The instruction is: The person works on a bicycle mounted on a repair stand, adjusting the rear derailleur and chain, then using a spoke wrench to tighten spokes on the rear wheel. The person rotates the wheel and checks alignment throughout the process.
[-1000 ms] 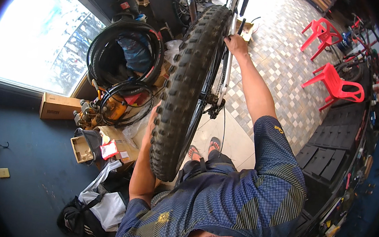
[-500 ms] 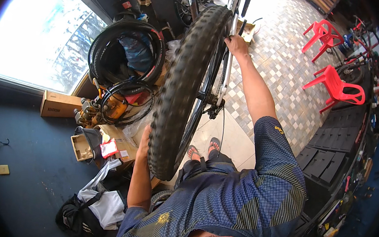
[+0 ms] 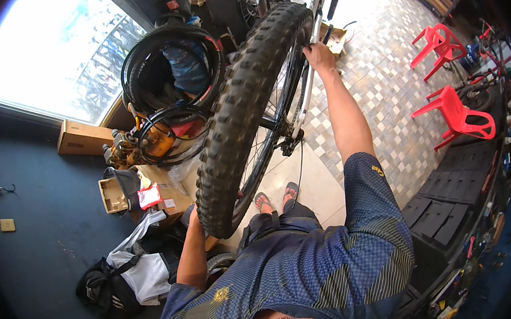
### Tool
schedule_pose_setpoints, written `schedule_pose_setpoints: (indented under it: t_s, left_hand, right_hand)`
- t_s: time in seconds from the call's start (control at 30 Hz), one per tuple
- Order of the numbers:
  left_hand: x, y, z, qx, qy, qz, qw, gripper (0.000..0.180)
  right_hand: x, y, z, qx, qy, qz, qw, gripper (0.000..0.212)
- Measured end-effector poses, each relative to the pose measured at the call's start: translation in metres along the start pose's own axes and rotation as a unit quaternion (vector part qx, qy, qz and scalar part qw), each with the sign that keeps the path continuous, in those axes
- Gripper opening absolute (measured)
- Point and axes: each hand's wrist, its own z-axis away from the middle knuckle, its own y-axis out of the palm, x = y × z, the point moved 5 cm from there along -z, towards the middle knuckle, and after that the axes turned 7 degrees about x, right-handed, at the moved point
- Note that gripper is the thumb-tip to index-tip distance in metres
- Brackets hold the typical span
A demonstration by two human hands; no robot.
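A bicycle wheel with a black knobbly tyre (image 3: 235,116) stands in front of me, mounted in a white bike frame (image 3: 314,38). At its hub are the rear sprockets (image 3: 287,128) and a derailleur (image 3: 289,147). My right hand (image 3: 320,58) is closed around the white frame tube beside the upper part of the wheel, its thumb side towards the rim. Low on the tyre's left side is my left hand (image 3: 193,216), against the tread. Its fingers are mostly hidden behind the tyre.
Spare tyres (image 3: 134,66) and coiled black hoses or cables (image 3: 170,132) are piled at left, near cardboard boxes (image 3: 83,139). A black-and-white bag (image 3: 138,276) lies below. Red plastic chairs (image 3: 454,112) stand at right, beside black storage panels (image 3: 443,216).
My left hand has slid down along the tyre's edge. The tread, blurred before, now shows sharper knobs, and the wheel's lower end sits slightly further left. My right hand stays on the frame.
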Motion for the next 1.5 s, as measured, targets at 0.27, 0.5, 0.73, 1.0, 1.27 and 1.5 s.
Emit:
schedule_pose_setpoints:
  t_s: [0.27,0.5,0.73,1.0,1.27,1.5]
  left_hand:
    - [0.006,0.003,-0.003,-0.045,-0.068,-0.072,0.994,0.051]
    - [-0.073,-0.028,-0.056,-0.001,0.014,-0.091,0.996,0.045]
    - [-0.176,-0.006,-0.145,0.040,0.139,-0.103,0.984,0.037]
    - [-0.179,0.047,-0.278,0.067,0.131,-0.101,0.984,0.031]
    - [-0.158,0.022,-0.297,0.029,0.152,-0.077,0.985,0.026]
    - [-0.165,0.019,-0.282,-0.001,0.132,-0.094,0.987,0.023]
  right_hand:
    - [0.013,-0.020,0.023,-0.004,0.061,-0.101,0.993,0.039]
    - [0.002,-0.024,0.128,0.045,0.097,-0.298,0.949,0.044]
    - [0.051,-0.051,0.183,0.027,0.025,-0.549,0.835,0.031]
    - [0.065,-0.069,0.157,-0.110,-0.026,-0.669,0.735,0.018]
    - [0.104,-0.069,0.116,-0.178,-0.044,-0.593,0.784,0.013]
    - [0.116,-0.044,0.087,-0.152,-0.114,-0.618,0.763,0.024]
